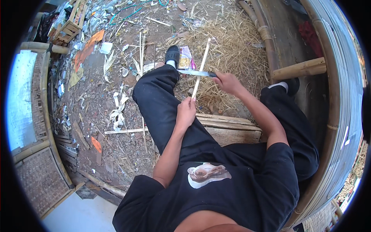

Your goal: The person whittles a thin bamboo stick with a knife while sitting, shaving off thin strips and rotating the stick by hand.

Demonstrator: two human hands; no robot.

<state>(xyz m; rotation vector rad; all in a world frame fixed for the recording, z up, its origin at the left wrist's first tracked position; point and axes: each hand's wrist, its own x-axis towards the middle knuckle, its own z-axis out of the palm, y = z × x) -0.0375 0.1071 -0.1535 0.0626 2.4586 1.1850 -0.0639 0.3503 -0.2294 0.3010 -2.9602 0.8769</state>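
Note:
My left hand (186, 113) is closed round the lower end of a pale bamboo strip (205, 56), resting near my left thigh. The strip slants up and away over the ground. In my right hand (227, 82) I grip a knife (191, 72) by its dark handle. Its long blade points left and crosses the strip at about mid-length. Whether the edge bites into the strip, I cannot tell. Beneath the strip's far part lie thin straw-coloured shavings (239, 50).
Under my legs is a wooden plank seat (232, 133). Bamboo posts (299, 69) and a bamboo-framed panel (334, 116) stand close on the right. Litter and loose bamboo strips (141, 54) cover the ground at left, with a wooden crate (71, 23) at the far left.

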